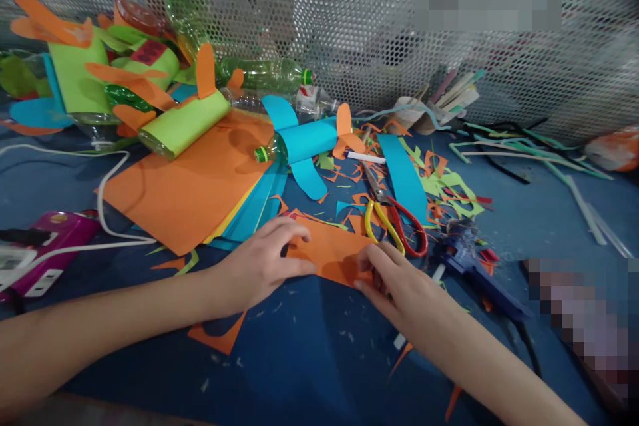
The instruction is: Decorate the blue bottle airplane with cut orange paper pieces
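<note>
Orange paper [329, 251], centre of worktop [309, 359]: right hand [389, 273] pinches four o'clock end; left hand [267, 263] at nine, fingers parted, grip undetermined. Recommend even tension, clear of scissors [381, 195] at two.

On the table [299, 363], scissors [380, 195] lie behind the right hand [399, 277], left of the glue gun [474, 271].

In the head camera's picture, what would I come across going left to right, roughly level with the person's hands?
Glossy magenta plastic box with cables → person's bare left hand → rectangular orange paper piece → person's bare right hand → dark blue plastic glue gun.
</note>
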`<state>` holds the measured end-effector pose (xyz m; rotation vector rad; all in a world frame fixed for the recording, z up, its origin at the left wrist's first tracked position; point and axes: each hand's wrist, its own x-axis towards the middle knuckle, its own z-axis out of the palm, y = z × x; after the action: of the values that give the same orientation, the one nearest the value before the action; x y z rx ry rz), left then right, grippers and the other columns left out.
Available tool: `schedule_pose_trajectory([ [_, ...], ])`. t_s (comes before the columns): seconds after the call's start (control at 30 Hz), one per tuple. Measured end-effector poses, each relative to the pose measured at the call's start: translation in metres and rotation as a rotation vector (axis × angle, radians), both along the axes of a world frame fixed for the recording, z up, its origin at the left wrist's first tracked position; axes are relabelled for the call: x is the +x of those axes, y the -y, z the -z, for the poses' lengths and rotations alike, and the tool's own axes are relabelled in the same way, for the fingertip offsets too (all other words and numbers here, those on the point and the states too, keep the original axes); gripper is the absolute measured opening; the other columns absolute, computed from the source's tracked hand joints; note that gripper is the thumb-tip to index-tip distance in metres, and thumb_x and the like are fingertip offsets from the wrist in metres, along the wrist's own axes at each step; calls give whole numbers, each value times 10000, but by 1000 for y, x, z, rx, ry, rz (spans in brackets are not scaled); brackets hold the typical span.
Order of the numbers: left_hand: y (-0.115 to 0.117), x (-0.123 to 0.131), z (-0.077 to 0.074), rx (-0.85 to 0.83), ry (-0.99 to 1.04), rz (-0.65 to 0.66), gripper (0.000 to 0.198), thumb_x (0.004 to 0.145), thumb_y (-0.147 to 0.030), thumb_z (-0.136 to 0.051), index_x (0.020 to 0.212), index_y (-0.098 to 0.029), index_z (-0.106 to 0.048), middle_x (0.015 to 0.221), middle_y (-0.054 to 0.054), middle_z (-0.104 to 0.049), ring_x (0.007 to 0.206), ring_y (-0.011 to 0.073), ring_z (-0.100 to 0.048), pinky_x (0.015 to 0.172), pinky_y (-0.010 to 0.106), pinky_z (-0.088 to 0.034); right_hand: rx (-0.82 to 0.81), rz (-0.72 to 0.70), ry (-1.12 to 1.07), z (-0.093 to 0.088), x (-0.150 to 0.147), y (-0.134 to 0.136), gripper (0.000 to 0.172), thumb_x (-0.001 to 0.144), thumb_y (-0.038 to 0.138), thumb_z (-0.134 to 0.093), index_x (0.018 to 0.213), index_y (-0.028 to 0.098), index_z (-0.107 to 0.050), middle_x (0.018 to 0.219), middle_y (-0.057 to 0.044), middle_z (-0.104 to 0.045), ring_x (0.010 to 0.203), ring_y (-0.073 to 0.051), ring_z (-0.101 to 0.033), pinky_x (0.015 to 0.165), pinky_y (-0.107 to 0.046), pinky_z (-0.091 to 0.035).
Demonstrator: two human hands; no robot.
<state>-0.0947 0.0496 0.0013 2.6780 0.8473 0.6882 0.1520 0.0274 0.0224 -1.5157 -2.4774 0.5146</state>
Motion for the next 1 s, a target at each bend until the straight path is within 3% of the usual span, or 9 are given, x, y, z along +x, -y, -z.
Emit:
schedule_pose_trajectory([
  [0.17,2,-1,1,102,-86,42,242,904,-202,-472,1075,-274,-627,1087,77,-550,1105,244,-438,892,401,-432,139,-123,-10,-7,-2,1,241,837,114,-457,1014,246,-551,986,-81,-525,877,-204,-592,747,-357,-524],
  [0.27,4,2,0,41,-44,-25,200,902,-280,-490,1032,-208,-624,1028,79,-582,1059,218,-486,871,356,-452,219,-252,47,-9,-7,4,323,863,157,-465,1132,294,-581,1009,-88,-543,896,-215,-563,759,-373,-513],
  [0.37,5,5,-1,-29,-7,-106,230,898,-339,-492,975,-156,-609,987,82,-588,1001,187,-521,864,315,-463,258,-319,114,-8,-11,6,287,885,265,-485,1143,297,-606,992,-80,-581,871,-216,-553,753,-377,-499],
  [0.6,2,-2,2,181,-137,45,224,891,-209,-504,1096,-224,-594,1000,55,-611,1044,238,-471,859,381,-442,358,-332,213,-4,-8,5,260,879,348,-519,1112,291,-619,917,-52,-624,850,-210,-559,789,-388,-434],
  [0.77,0,-6,-6,114,-178,101,326,815,-171,-539,1131,-223,-600,1044,81,-604,1051,269,-459,868,439,-442,407,-303,266,-12,-9,9,247,836,358,-579,1066,294,-642,913,-52,-645,863,-233,-560,778,-410,-403],
  [1.0,-7,-10,-9,70,-38,186,295,694,-104,-531,955,-155,-657,885,82,-661,902,224,-569,748,347,-507,492,-217,348,-11,-8,30,197,817,315,-564,967,242,-671,945,-74,-673,922,-264,-547,860,-473,-376],
])
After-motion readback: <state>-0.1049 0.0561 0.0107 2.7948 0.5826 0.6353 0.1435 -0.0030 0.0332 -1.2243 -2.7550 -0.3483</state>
